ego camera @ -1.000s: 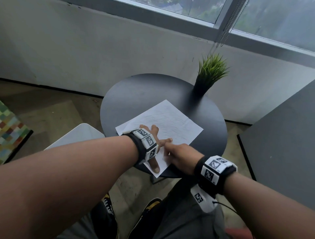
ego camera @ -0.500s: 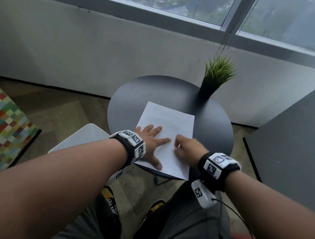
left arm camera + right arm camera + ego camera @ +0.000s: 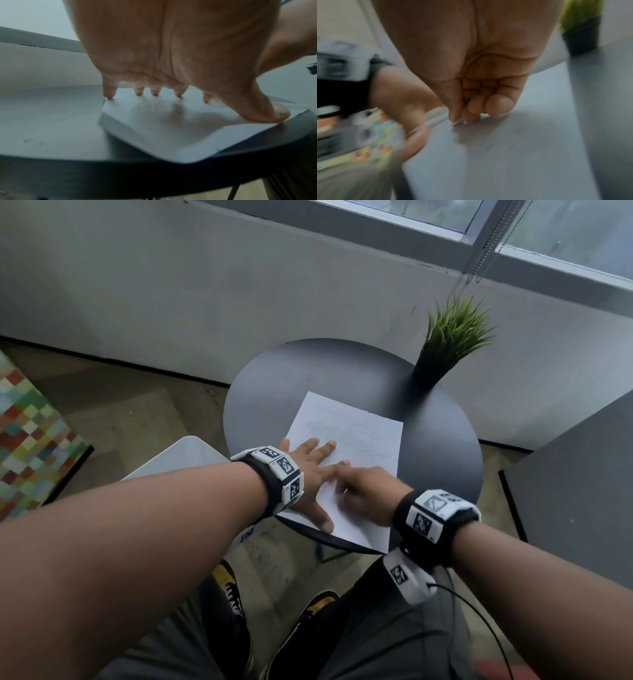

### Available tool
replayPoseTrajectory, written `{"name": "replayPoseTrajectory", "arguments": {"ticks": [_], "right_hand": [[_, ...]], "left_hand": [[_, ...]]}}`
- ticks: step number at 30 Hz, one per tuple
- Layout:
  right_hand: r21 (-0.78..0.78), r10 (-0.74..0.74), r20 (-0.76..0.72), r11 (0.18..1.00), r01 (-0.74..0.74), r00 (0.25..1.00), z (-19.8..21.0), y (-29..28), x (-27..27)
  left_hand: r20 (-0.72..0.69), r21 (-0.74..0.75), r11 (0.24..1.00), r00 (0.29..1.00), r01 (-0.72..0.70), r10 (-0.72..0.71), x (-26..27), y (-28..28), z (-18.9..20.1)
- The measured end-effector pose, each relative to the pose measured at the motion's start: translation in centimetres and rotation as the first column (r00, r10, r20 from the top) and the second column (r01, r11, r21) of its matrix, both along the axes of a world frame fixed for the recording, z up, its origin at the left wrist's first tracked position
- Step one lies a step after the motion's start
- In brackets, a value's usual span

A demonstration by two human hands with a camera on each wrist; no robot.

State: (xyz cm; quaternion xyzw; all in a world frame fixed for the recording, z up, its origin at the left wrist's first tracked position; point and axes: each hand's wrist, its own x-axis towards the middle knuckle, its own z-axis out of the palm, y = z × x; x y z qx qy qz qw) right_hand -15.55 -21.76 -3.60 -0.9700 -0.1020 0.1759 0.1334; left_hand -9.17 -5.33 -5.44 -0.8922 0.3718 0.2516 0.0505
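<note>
A white sheet of paper (image 3: pixel 359 433) with faint pen scribbles lies on a round black table (image 3: pixel 274 378), its near edge hanging over the rim. My left hand (image 3: pixel 308 467) presses flat on the sheet's left part with fingers spread; in the left wrist view the fingertips (image 3: pixel 109 94) and thumb touch the paper (image 3: pixel 163 128). My right hand (image 3: pixel 363 491) sits on the sheet just right of the left index finger, fingers curled. In the blurred right wrist view its thumb and fingers (image 3: pixel 498 105) pinch something thin with a grey tip (image 3: pixel 457 123), seemingly a pen, touching the paper (image 3: pixel 505 148).
A green plant in a dark pot (image 3: pixel 448 337) stands at the table's far right edge. A white seat (image 3: pixel 181 457) is left of the table, a checkered colourful surface (image 3: pixel 30 446) farther left, a grey cabinet (image 3: pixel 582 491) at the right. My legs and shoes are below.
The sheet has turned from lying diagonally to nearly square to me under my left hand. My right hand has slid left, close to the left index finger.
</note>
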Motion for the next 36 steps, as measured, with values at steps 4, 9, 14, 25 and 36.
{"name": "replayPoseTrajectory", "arguments": {"ticks": [4, 9, 14, 25, 36], "right_hand": [[-0.048, -0.272, 0.12, 0.959, 0.279, 0.955, -0.6, -1.8, 1.7], [0.041, 0.05, -0.042, 0.998, -0.048, 0.998, -0.1, 0.9, 0.0], [0.019, -0.245, 0.106, 0.969, 0.244, 0.964, -0.8, -0.6, 1.6], [0.021, -0.04, 0.093, 0.999, 0.038, 0.995, -0.8, 0.5, 0.3], [0.041, 0.167, 0.032, 0.985, -0.168, 0.985, -0.6, 0.9, -1.7]], "left_hand": [[0.0, 0.012, 1.0, 1.0, -0.004, 0.004, 0.1, 0.0, -0.1], [-0.011, -0.02, 1.0, 1.0, -0.011, 0.011, 0.1, 0.2, -0.3], [-0.006, -0.004, 1.0, 1.0, -0.013, 0.013, 0.0, 0.2, -0.5], [-0.03, -0.027, 0.999, 0.999, -0.018, 0.017, 0.1, 0.4, -0.6], [-0.024, 0.024, 1.0, 1.0, -0.015, 0.016, 0.0, -0.3, -0.1]]}}
